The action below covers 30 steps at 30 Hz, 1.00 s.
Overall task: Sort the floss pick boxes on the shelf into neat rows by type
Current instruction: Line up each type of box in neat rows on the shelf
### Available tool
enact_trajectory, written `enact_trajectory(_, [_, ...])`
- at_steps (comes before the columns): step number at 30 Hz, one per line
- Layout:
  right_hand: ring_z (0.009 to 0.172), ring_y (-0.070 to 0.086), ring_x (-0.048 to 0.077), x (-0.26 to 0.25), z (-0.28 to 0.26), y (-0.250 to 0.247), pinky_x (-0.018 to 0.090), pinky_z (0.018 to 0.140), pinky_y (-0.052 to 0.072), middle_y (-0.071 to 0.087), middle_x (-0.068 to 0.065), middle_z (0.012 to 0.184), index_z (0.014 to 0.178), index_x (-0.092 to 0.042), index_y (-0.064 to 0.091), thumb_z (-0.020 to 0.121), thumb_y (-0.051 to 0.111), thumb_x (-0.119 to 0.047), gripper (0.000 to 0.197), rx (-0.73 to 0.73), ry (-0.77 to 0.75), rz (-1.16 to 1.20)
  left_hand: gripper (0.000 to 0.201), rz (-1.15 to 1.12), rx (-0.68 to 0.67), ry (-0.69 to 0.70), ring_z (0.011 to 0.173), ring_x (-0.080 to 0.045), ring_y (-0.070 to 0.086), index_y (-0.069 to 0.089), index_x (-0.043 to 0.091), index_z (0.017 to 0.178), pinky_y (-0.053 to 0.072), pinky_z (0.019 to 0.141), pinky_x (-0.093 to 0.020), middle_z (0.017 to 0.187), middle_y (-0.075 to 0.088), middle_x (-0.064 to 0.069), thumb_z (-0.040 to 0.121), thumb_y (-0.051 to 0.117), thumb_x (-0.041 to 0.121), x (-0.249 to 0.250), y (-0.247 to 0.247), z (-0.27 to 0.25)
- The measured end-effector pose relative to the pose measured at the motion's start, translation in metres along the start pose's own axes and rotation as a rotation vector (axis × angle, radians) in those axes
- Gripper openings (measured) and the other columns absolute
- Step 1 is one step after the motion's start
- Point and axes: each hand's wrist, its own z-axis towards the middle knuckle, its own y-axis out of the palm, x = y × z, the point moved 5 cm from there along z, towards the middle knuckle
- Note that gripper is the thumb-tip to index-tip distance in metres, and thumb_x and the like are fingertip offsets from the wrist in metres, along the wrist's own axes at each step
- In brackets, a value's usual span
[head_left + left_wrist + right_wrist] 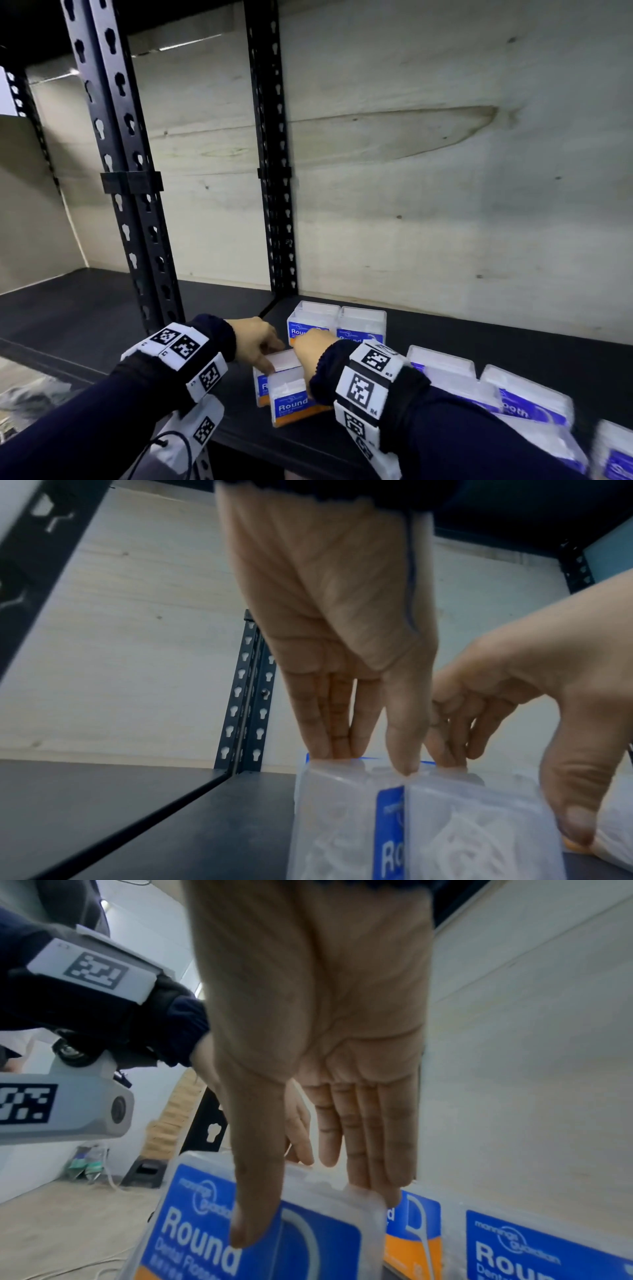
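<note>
Front Round box (291, 401): a clear floss pick box with a blue and orange "Round" label, standing at the front edge of the shelf (513, 349), tilted slightly; I have it between both my hands.
Second Round box (263, 380): right behind and to the left of the front one, touching it, mostly hidden by my hands.
My right hand (313, 349): thumb down on the blue label face and straight fingers (377, 1150) over the far side, so the front Round box is pinched between them.
My left hand (255, 337): fingers (329, 723) straight and close together, tips on the top edge of the boxes, thumb tip on the seam where the two meet; pressing, not wrapped round.
Back Round pair (337, 323): two more Round boxes standing side by side, touching, near the back board (445, 171), just beyond my hands.
Purple-label boxes (496, 394): a loose cluster to my right along the shelf, some overlapping, blurred; one label ends in "ooth".
Shelf upright (126, 171): black slotted metal post left of my left wrist.
</note>
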Motion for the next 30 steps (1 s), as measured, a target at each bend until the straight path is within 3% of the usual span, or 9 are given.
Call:
enact_trajectory(3, [0.079, 0.053, 0.029, 0.009, -0.010, 0.001, 0.025, 0.054, 0.039, 0.048, 0.012, 0.074, 0.105, 0.004, 0.058, 0.092, 0.049, -0.003, 0.018, 0.024, 0.043, 0.048, 0.041, -0.016, -0.019, -0.017, 0.113, -0.027, 0.056, 0.059, 0.009, 0.122, 0.045, 0.096, -0.035, 0.124, 0.059, -0.014, 0.086, 0.062, 0.027, 0.000, 0.002, 0.002])
enact_trajectory(7, [0.105, 0.057, 0.029, 0.035, -0.025, -0.003, 0.031, 0.076, 0.042, 0.060, 0.018, 0.110, 0.110, 0.000, 0.060, 0.088, 0.056, -0.006, 0.023, 0.165, 0.136, 0.180, 0.039, -0.013, 0.008, -0.042, 0.111, -0.027, 0.058, 0.061, 0.009, 0.118, 0.046, 0.093, -0.035, 0.121, 0.062, -0.013, 0.083, 0.064, 0.026, -0.003, 0.000, 0.006])
enact_trajectory(9, [0.107, 0.057, 0.030, 0.048, -0.031, -0.005, 0.028, 0.074, 0.039, 0.058, 0.013, 0.101, 0.082, -0.004, 0.054, 0.085, 0.061, -0.007, 0.007, 0.234, 0.206, 0.231, 0.040, -0.007, 0.025, -0.060, 0.112, -0.026, 0.057, 0.060, 0.009, 0.120, 0.046, 0.093, -0.034, 0.123, 0.062, -0.013, 0.083, 0.064, 0.024, -0.004, -0.002, 0.009])
enact_trajectory(10, [0.106, 0.057, 0.030, 0.053, -0.034, -0.006, 0.029, 0.076, 0.042, 0.056, 0.012, 0.096, 0.074, -0.005, 0.050, 0.085, 0.061, -0.007, 0.015, 0.266, 0.251, 0.255, 0.040, -0.003, 0.032, -0.071, 0.114, -0.026, 0.057, 0.060, 0.008, 0.121, 0.046, 0.093, -0.034, 0.124, 0.061, -0.012, 0.083, 0.064, 0.023, -0.005, -0.004, 0.010])
enact_trajectory(12, [0.116, 0.055, 0.029, 0.060, -0.036, -0.007, 0.030, 0.088, 0.046, 0.056, 0.014, 0.112, 0.095, -0.003, 0.057, 0.087, 0.059, -0.008, 0.010, 0.305, 0.310, 0.286, 0.042, -0.001, 0.041, -0.090, 0.117, -0.025, 0.055, 0.057, 0.009, 0.124, 0.045, 0.095, -0.034, 0.128, 0.059, -0.010, 0.084, 0.064, 0.020, -0.004, -0.007, 0.012])
enact_trajectory(13, [0.121, 0.053, 0.028, 0.065, -0.033, -0.006, 0.030, 0.093, 0.045, 0.055, 0.014, 0.125, 0.113, -0.002, 0.055, 0.088, 0.058, -0.008, 0.026, 0.313, 0.342, 0.295, 0.043, -0.001, 0.042, -0.098, 0.119, -0.025, 0.054, 0.056, 0.009, 0.125, 0.044, 0.096, -0.033, 0.129, 0.058, -0.010, 0.084, 0.063, 0.019, -0.004, -0.008, 0.013])
enact_trajectory(15, [0.125, 0.051, 0.028, 0.069, -0.029, -0.004, 0.029, 0.098, 0.043, 0.050, 0.015, 0.135, 0.127, -0.002, 0.048, 0.090, 0.055, -0.008, 0.038, 0.336, 0.379, 0.312, 0.043, 0.002, 0.044, -0.104, 0.120, -0.025, 0.053, 0.056, 0.008, 0.126, 0.044, 0.096, -0.033, 0.130, 0.057, -0.010, 0.084, 0.063, 0.016, -0.004, -0.012, 0.016])
enact_trajectory(20, [0.128, 0.047, 0.031, 0.071, -0.010, 0.006, 0.034, 0.100, 0.043, 0.048, 0.017, 0.137, 0.133, -0.003, 0.045, 0.096, 0.041, -0.005, 0.038, 0.348, 0.472, 0.330, 0.047, 0.018, 0.061, -0.113, 0.125, -0.026, 0.049, 0.052, 0.007, 0.130, 0.041, 0.102, -0.034, 0.135, 0.053, -0.012, 0.085, 0.063, 0.013, -0.002, -0.018, 0.024])
enact_trajectory(30, [0.132, 0.038, 0.031, 0.079, 0.018, 0.015, 0.037, 0.105, 0.039, 0.037, 0.018, 0.140, 0.136, -0.003, 0.043, 0.098, 0.037, -0.004, 0.038, 0.307, 0.548, 0.302, 0.055, -0.029, 0.130, -0.126, 0.136, -0.025, 0.037, 0.038, 0.015, 0.142, 0.033, 0.109, -0.033, 0.145, 0.038, -0.009, 0.090, 0.057, 0.010, -0.004, -0.014, 0.040])
